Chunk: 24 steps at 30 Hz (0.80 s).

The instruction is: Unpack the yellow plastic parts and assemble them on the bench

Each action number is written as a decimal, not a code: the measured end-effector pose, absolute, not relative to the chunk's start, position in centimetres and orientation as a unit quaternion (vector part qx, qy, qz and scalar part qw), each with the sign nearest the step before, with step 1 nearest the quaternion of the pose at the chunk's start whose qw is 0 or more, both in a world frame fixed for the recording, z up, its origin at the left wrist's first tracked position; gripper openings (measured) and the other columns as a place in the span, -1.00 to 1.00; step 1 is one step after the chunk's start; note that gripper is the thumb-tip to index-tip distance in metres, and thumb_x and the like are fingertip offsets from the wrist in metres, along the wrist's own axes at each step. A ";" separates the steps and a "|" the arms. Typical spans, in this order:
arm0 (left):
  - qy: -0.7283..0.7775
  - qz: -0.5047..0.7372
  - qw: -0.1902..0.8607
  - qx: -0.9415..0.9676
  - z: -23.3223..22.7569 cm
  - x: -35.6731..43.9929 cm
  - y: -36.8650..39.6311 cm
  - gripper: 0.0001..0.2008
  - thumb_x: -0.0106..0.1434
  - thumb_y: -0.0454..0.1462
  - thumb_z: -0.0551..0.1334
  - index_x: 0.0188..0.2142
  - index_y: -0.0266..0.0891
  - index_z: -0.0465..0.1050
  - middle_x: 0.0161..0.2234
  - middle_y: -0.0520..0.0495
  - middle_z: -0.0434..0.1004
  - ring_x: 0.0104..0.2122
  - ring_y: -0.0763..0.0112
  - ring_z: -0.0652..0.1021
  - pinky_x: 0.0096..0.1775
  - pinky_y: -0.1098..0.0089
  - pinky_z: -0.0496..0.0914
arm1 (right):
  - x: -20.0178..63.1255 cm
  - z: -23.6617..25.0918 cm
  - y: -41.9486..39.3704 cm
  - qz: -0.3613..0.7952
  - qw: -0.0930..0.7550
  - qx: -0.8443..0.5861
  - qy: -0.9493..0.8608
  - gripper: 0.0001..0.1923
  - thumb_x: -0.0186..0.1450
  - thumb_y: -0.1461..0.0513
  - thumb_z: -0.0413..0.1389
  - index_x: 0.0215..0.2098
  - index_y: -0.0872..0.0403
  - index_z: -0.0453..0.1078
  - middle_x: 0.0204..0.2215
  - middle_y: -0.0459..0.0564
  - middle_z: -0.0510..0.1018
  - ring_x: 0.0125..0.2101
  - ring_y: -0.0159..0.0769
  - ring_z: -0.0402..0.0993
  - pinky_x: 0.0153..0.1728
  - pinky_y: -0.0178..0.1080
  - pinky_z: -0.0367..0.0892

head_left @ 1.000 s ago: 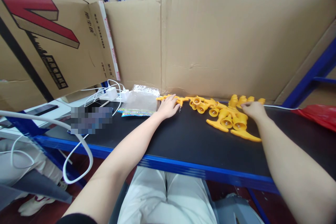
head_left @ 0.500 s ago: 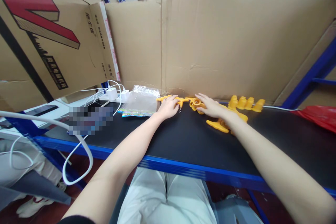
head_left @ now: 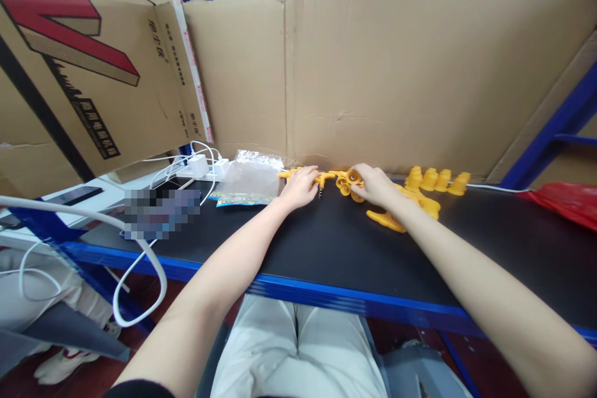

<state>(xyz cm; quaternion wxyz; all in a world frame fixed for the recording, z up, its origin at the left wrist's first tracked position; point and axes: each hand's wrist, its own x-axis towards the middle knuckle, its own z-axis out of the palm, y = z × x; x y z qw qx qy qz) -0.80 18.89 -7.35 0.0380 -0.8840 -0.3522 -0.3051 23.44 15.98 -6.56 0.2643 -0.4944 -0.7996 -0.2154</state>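
A: Right hand, state?

B: Right hand [head_left: 375,185]: narrow, thumb and fingers bent about one yellow plastic cup [head_left: 353,176]. Firmness of grip: cannot tell.

A: Location of that cup?

B: Rear part of the black worktop [head_left: 326,255], near the cardboard panel [head_left: 396,74]; just beside other yellow cups in a small cluster [head_left: 344,186], their open mouths facing the wearer.

A: Left hand?

B: Left hand [head_left: 300,189]: laid low over yellow branched pieces [head_left: 328,175], fingers slightly bent. Whether it grips any: cannot tell. Near its fingertips, one thin coil [head_left: 320,194]. Beyond its wrist, to the left, one clear plastic bag [head_left: 252,177].

A: Handling, cup?

B: By judgement: light, stiff moulded plastic. Smooth, so likely to slip or roll when lying on its side; unlikely to suffer from a gentle squeeze. Best hold: thumb and fingers opposed on the outer wall, behind the rim, mouth left free.

A: Handling, branched pieces?

B: Likewise light and rigid, as judged; the slender arms probably the weakest part. Best hold: the thicker middle.

A: Remaining stock?

B: Four yellow cups in a row [head_left: 429,180], narrow ends up, right of the right hand. One curved yellow piece [head_left: 385,221], flat, partly hidden by the right forearm. One red plastic bag [head_left: 566,204], far right.
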 end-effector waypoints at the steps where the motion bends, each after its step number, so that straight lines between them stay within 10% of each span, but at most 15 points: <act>1: -0.345 -0.313 0.039 -0.884 -7.2 -0.8 18.8 -0.62 0.28 -0.33 0.04 0.08 -0.24 0.32 0.19 -0.16 0.28 0.18 0.29 0.28 0.20 0.16 0.17 | 23.2 -6.2 15.7 -0.213 0.284 -0.485 -0.799 -0.74 0.17 0.20 0.04 -0.15 0.06 0.31 -0.25 0.08 0.50 -0.28 -0.15 0.45 -0.25 -0.13 0.32; 9: -0.329 -0.352 0.047 -0.875 -6.4 -0.8 17.8 -0.49 0.38 -0.21 -0.01 0.29 -0.07 -0.03 0.28 -0.14 0.09 0.21 0.24 0.25 0.14 0.15 0.24 | 21.3 -3.9 13.5 -0.190 0.338 -0.350 -0.853 -0.60 0.25 0.34 -0.10 0.05 0.03 0.23 -0.01 0.12 0.36 -0.03 -0.21 0.36 -0.10 -0.17 0.33; 24: -0.457 -0.319 0.052 -0.829 -5.9 -1.3 18.2 -0.74 0.29 -0.12 0.12 -0.08 -0.11 0.42 -0.15 -0.10 0.50 -0.17 0.24 0.52 -0.17 0.31 0.37 | 21.2 -4.1 13.6 -0.231 0.270 -0.397 -0.846 -0.66 0.34 0.14 -0.04 0.05 0.04 0.29 -0.11 0.12 0.49 -0.16 -0.13 0.43 -0.16 -0.10 0.30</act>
